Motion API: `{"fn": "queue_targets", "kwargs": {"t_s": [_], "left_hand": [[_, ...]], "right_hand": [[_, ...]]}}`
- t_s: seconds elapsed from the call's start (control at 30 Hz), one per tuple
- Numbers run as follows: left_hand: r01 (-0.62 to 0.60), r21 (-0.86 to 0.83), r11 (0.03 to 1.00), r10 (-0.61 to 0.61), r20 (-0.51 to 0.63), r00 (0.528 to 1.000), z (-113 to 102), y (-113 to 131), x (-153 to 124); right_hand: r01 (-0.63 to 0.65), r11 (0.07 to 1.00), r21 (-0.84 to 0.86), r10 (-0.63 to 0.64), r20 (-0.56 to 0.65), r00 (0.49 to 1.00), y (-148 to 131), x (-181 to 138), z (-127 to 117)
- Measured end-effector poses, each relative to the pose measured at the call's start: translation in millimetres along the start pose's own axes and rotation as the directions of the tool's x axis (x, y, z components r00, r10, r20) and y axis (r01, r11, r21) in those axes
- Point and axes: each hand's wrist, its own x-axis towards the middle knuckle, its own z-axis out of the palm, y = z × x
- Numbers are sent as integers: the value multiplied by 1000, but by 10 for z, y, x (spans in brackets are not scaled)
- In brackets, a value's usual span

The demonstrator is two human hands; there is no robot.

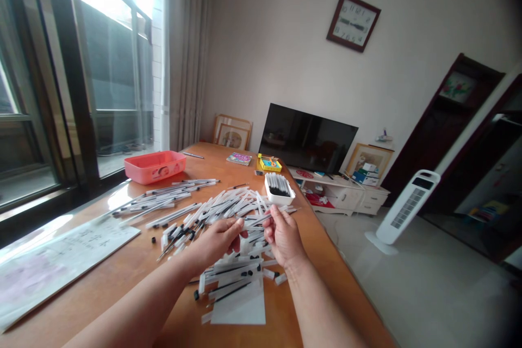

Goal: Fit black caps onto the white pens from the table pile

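My left hand (222,239) is closed, thumb against the curled fingers, over a heap of pen parts. Whatever it holds is hidden or too small to name. Close beside it, my right hand (284,236) pinches a slim pen part between thumb and fingertips; whether this is a barrel or a refill I cannot tell. Beneath both hands lie many clear pen barrels (238,206), dark refills (232,291) and small black caps (197,295). Some of these rest on a white sheet (244,310). Just beyond the right hand stands a white tub (279,197) packed with black-ended pens.
A red plastic basket (155,167) stands at the table's far left, with a row of pens (163,198) nearby. A writing book (69,261) lies at left. Farther back are a yellow box (269,163) and a booklet (239,159). A tower fan (408,209) stands on the floor at right.
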Motion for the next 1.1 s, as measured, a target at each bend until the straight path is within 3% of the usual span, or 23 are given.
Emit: {"fn": "queue_targets", "kwargs": {"t_s": [0.1, 0.2, 0.3, 0.43, 0.57, 0.8, 1.1], "left_hand": [[-154, 262, 953, 191, -122, 974, 43, -30, 25], [-253, 494, 832, 368, -149, 918, 54, -80, 52], [-285, 576, 766, 419, -112, 901, 35, -114, 69], [-289, 594, 750, 413, -80, 907, 13, -105, 61], [-273, 513, 814, 358, -73, 931, 2, -82, 39], [-108, 254, 961, 106, 20, 994, -27, -51, 24], [73, -165, 984, -31, 241, 970, -106, 3, -26]], "right_hand": [[17, 1000, -26, -18, -39, 999, 13, -1, 8], [-3, 999, -42, 0, -49, 999, 22, -18, 21], [-4, 999, -52, 1, -49, 999, 35, -24, 26], [5, 999, -54, -8, -49, 999, 39, -15, 17], [18, 998, -53, -20, -36, 999, 28, -10, 12], [31, 998, -48, -30, 16, 999, 12, -15, 18], [-21, 1000, -7, 21, 74, 997, -33, -43, 43]]}}
